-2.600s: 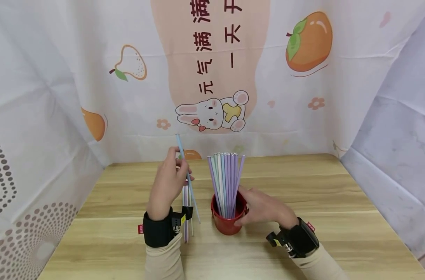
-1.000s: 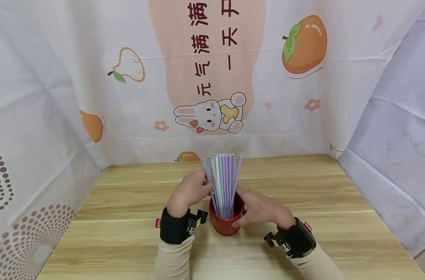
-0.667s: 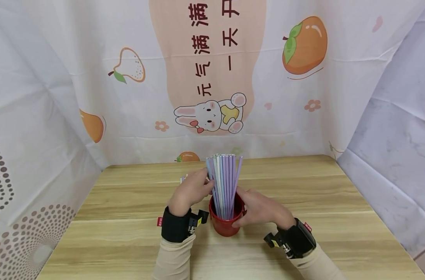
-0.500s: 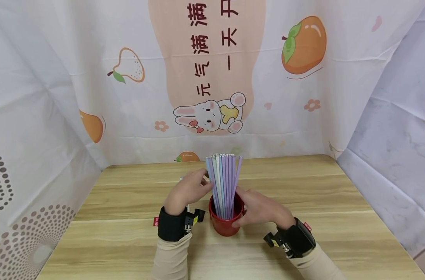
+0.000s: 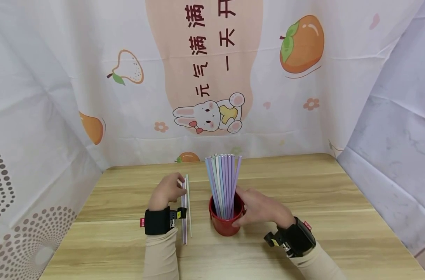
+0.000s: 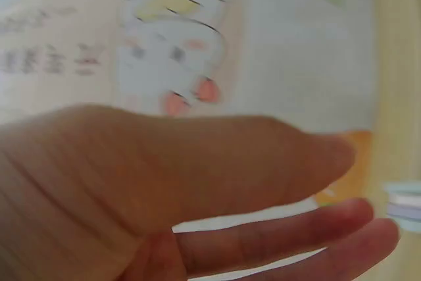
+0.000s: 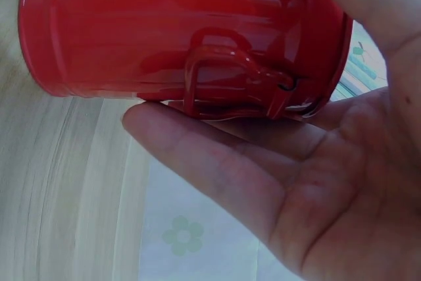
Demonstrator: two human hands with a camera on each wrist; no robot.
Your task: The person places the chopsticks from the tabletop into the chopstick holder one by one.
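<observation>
A small red metal bucket [image 5: 226, 228] stands upright on the table, holding a dense bunch of straws [image 5: 223, 186] in purple, blue, white and green. My right hand [image 5: 263, 206] grips the bucket from its right side; in the right wrist view the fingers and thumb lie around the red wall [image 7: 158, 31], close to the wire handle [image 7: 217, 57]. Left of the bucket, several loose straws [image 5: 184, 229] lie lengthwise on the table. My left hand [image 5: 168, 190] is over their far part, empty, its fingers parted and loosely bent in the left wrist view, near the straw ends [image 6: 404, 205].
The wooden table [image 5: 303, 241] reaches back to a white printed curtain [image 5: 139, 116] with fruit and a rabbit. More cloth hangs on the left side [image 5: 34, 155] and the right side [image 5: 391, 155].
My left hand brought a light blue straw to the bucket, let it go among the others, then moved back left over the loose straws. My right hand has stayed on the bucket.
</observation>
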